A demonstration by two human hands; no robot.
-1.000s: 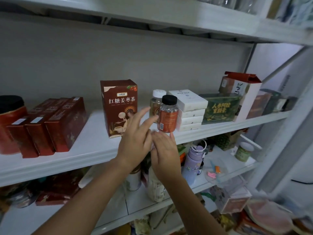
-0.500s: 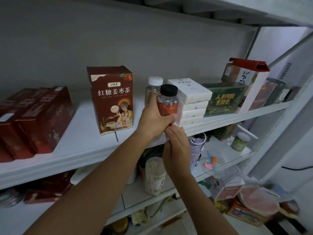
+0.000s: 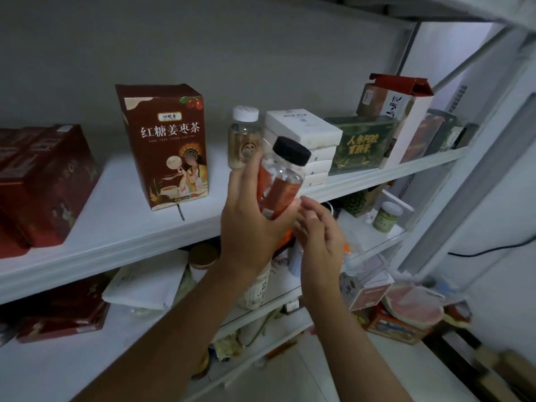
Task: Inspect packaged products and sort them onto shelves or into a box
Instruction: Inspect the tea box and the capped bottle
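Black-capped bottle [image 3: 285, 181]: base and lower label hidden behind left hand [image 3: 249, 224]; print too blurred to read. Right hand [image 3: 319, 242]: contact with the bottle's base not resolvable. Red boxes [image 3: 43, 181] cut off by left edge. Pale jar [image 3: 255, 288] on lower shelf mostly behind left forearm. Bottom-right brown objects [image 3: 504, 369] blurred, unidentifiable.

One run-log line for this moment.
left hand: grips clear black-capped bottle with orange label | bottle: tilted, off white shelf | right hand: fingers relaxed, beside bottle base
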